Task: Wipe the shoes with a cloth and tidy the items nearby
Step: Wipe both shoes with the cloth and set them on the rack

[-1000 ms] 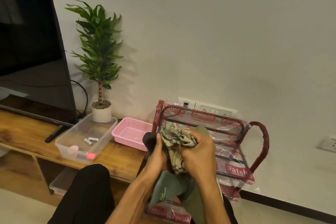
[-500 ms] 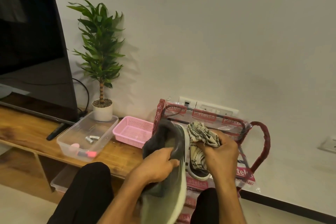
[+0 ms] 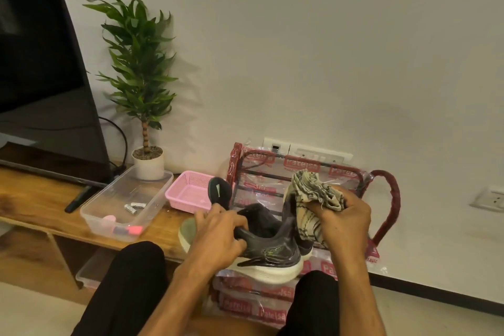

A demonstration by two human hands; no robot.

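A dark sneaker (image 3: 272, 251) with a white sole lies on its side over the red shoe rack (image 3: 387, 199), which is still wrapped in printed plastic. My left hand (image 3: 221, 234) grips the sneaker at its collar, fingers curled over the opening. A second dark shoe (image 3: 219, 194) stands behind that hand, heel up. My right hand (image 3: 346, 224) holds a bunched striped cloth (image 3: 313, 194), whose tail hangs down against the sneaker's heel end.
On the wooden TV bench (image 3: 32, 199) stand a clear plastic box (image 3: 122, 199) with batteries and pink items, a pink basket (image 3: 188, 194), a potted plant (image 3: 144, 90) and a TV (image 3: 41, 76). My knees in black trousers (image 3: 131, 281) frame the rack.
The sneaker has been turned from sole-up onto its side, opening now facing me. My right hand with the cloth has shifted right and slightly up. The second shoe has come into sight.
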